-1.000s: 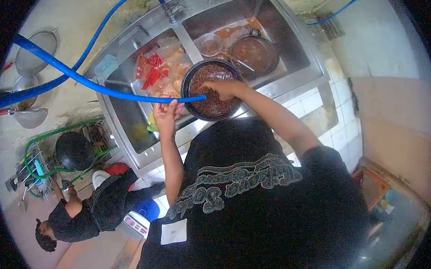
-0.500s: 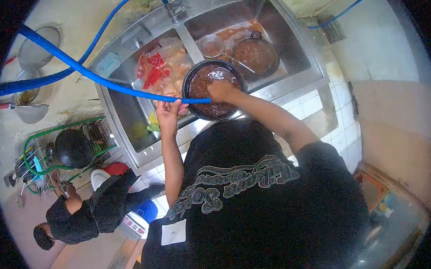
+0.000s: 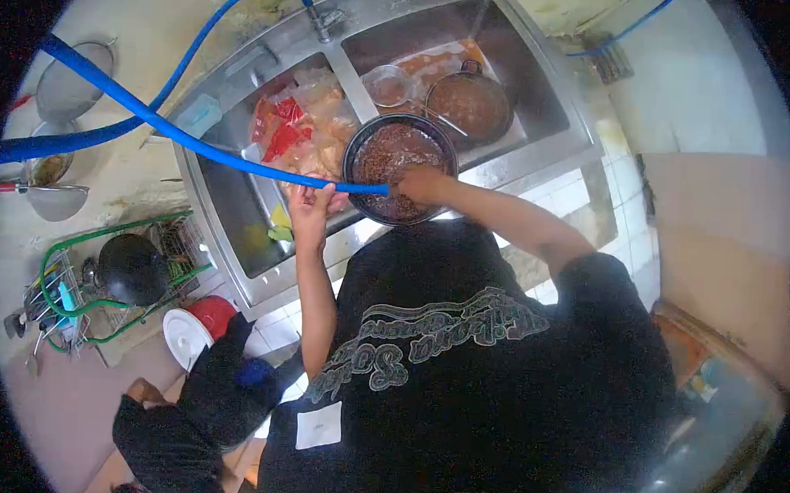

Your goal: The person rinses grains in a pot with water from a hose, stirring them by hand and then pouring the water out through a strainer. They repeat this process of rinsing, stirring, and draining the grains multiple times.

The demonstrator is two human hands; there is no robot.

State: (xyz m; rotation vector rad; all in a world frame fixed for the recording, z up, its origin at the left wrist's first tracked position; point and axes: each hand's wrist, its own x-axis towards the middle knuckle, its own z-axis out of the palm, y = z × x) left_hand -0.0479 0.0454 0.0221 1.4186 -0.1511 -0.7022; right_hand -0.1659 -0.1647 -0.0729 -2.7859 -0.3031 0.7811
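My left hand (image 3: pixel 311 212) grips a blue hose (image 3: pixel 257 169) near its end, fingers wrapped round it from below. The hose's open end reaches over a round dark pot (image 3: pixel 347 161) at the sink's front edge. In the pot lie small reddish-brown grains (image 3: pixel 383 151) that look wet. My right hand (image 3: pixel 422 186) is lowered into the pot among the grains, and its fingertips are hidden there.
Plastic bags (image 3: pixel 299 123) lie in the left basin of the sink (image 3: pixel 562 157). The right basin holds a sieve (image 3: pixel 389 85) and another pot (image 3: pixel 470 107) of brownish water. A co-worker (image 3: pixel 180 435) bends at lower left near a dish rack (image 3: pixel 114 314).
My right hand has shifted slightly right and down within the pot, and the pot sits a little further right. The co-worker has moved away from the dish rack, down the view.
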